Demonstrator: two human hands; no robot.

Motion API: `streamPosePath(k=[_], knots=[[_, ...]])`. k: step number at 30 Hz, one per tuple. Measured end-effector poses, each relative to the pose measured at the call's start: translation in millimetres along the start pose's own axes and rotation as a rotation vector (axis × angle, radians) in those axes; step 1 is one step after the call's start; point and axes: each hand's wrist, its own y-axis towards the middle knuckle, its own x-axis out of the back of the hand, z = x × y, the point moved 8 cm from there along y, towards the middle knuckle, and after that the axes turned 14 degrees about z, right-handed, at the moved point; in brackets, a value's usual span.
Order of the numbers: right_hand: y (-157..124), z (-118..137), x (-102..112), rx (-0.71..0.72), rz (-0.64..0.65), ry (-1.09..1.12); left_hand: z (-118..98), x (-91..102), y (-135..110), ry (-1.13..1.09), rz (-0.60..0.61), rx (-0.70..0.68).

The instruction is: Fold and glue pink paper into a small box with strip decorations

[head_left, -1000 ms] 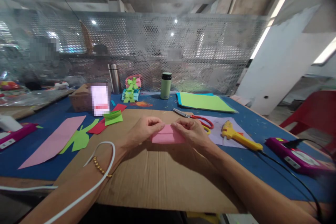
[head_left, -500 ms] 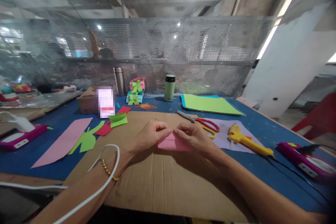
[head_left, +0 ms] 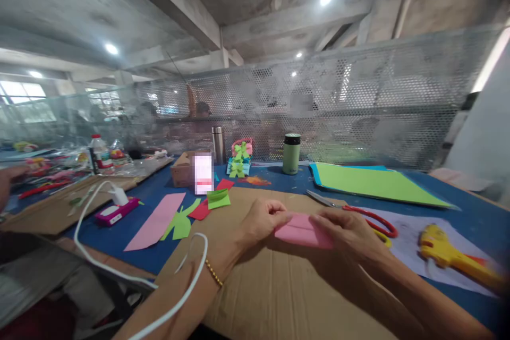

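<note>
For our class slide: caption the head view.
Left hand and right hand pinch a folded pink paper over a brown cardboard sheet.

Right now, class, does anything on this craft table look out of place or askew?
Yes: a white cable loops over the left forearm, behind the left hand and right hand pinching the folded pink paper; it could snag. Paper offcuts lie scattered askew on the blue table left of the cardboard.

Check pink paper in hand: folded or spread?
Folded. Pink paper shows a crease across it; left hand and right hand pinch it.
</note>
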Motion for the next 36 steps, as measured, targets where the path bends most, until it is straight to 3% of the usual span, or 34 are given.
streamPosePath(k=[6, 12, 16, 21, 29, 36], knots=[[-4, 7, 7, 0.023, -0.023, -0.122, 2, -1.8, 2, -0.012, 0.005, -0.04], [-4, 4, 5, 0.018, -0.077, -0.099, 8, -0.1, 3, -0.098, -0.013, -0.024], [-3, 6, 7, 0.067, -0.09, -0.087, 7, -8.1, 3, -0.198, 0.079, -0.022], [1, 2, 9, 0.051, -0.062, -0.043, -1, -14.4, 1, -0.133, 0.22, -0.044], [-13, 22, 14, 0.067, -0.193, -0.093, 3, -11.2, -6, -0.199, 0.106, -0.026], [-14, 29, 4, 0.234, -0.086, -0.153, 6, -4.5, -2, -0.111, 0.077, -0.024]])
